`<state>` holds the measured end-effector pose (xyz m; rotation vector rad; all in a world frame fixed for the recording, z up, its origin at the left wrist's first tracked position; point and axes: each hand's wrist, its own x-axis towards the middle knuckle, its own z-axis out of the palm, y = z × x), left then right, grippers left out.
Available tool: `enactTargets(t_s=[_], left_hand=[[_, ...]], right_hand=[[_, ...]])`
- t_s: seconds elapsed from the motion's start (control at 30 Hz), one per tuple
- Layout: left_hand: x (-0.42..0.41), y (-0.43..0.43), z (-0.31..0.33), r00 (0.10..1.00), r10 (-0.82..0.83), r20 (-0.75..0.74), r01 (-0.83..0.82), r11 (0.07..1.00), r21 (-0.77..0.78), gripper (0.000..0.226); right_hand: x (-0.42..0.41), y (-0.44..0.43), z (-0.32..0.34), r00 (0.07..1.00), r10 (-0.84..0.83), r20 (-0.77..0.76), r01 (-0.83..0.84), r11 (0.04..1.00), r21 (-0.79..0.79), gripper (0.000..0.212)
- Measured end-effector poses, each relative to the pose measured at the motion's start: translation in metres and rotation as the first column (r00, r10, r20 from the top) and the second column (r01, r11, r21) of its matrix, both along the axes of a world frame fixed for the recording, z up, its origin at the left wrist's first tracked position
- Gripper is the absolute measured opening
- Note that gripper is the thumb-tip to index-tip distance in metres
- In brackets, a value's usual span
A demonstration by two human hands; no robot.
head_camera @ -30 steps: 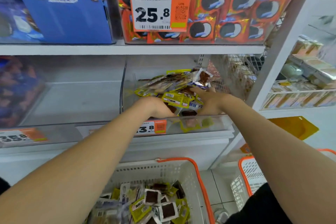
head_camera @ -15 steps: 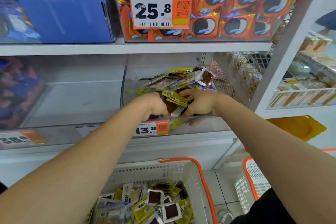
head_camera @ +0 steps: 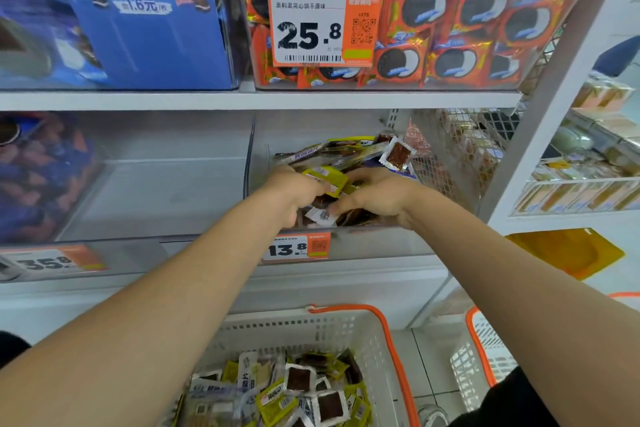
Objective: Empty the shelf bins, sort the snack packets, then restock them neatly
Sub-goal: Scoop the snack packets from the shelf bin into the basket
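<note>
The clear plastic shelf bin (head_camera: 381, 243) holds a heap of small yellow and white foil snack packets (head_camera: 341, 151), and my left hand (head_camera: 294, 191) and right hand (head_camera: 377, 198) both curl round a bunch at its front. They look light and slippery; I would scoop from below.

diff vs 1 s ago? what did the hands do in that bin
The left hand and right hand drew together inside the clear bin. Their fingers now curl round a clump of snack packets near its front; earlier the right lay flatter on the pile. Nothing is lifted out yet. The basket below looks unchanged.
</note>
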<state>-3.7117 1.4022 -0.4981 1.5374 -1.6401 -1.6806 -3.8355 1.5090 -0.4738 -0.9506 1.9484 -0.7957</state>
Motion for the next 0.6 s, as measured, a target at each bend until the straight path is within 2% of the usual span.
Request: enactTargets(t_s=[0.07, 0.1, 0.2, 0.33, 0.43, 0.5, 0.53, 0.57, 0.6], left_hand=[[0.003, 0.004, 0.012, 0.997, 0.039, -0.067, -0.04, 0.999, -0.014, 0.045], [0.004, 0.005, 0.018, 0.991, 0.061, -0.117, -0.064, 0.998, -0.023, 0.038], [0.016, 0.017, 0.042, 0.963, 0.111, -0.246, -0.122, 0.992, -0.03, 0.018], [0.046, 0.04, 0.062, 0.95, 0.041, -0.308, -0.068, 0.994, -0.08, 0.02], [0.079, 0.057, 0.066, 0.939, 0.013, -0.344, -0.061, 0.99, -0.129, 0.042], [0.105, 0.071, 0.071, 0.94, -0.01, -0.342, -0.034, 0.992, -0.123, 0.053], [0.117, 0.077, 0.072, 0.943, -0.035, -0.331, 0.001, 0.995, -0.103, 0.057], [0.128, 0.081, 0.071, 0.95, -0.087, -0.299, 0.062, 0.994, -0.09, 0.061], [0.138, 0.085, 0.071, 0.955, -0.155, -0.254, 0.138, 0.987, -0.084, 0.064]], right_hand=[[0.005, 0.004, 0.009, 0.995, -0.041, 0.088, 0.051, 0.993, -0.103, 0.03], [0.007, 0.005, 0.012, 0.992, -0.066, 0.111, 0.083, 0.984, -0.156, 0.029], [0.015, 0.014, 0.022, 0.979, -0.141, 0.148, 0.178, 0.942, -0.284, 0.047], [0.042, 0.035, 0.024, 0.95, -0.182, 0.252, 0.271, 0.881, -0.387, 0.06], [0.066, 0.051, 0.017, 0.89, -0.225, 0.396, 0.376, 0.852, -0.364, 0.048], [0.08, 0.062, 0.01, 0.816, -0.213, 0.537, 0.409, 0.869, -0.277, 0.05], [0.088, 0.069, 0.008, 0.783, -0.2, 0.59, 0.389, 0.896, -0.213, 0.053], [0.096, 0.077, 0.007, 0.763, -0.187, 0.619, 0.355, 0.922, -0.158, 0.048], [0.104, 0.084, 0.006, 0.769, -0.167, 0.617, 0.291, 0.951, -0.107, 0.033]])
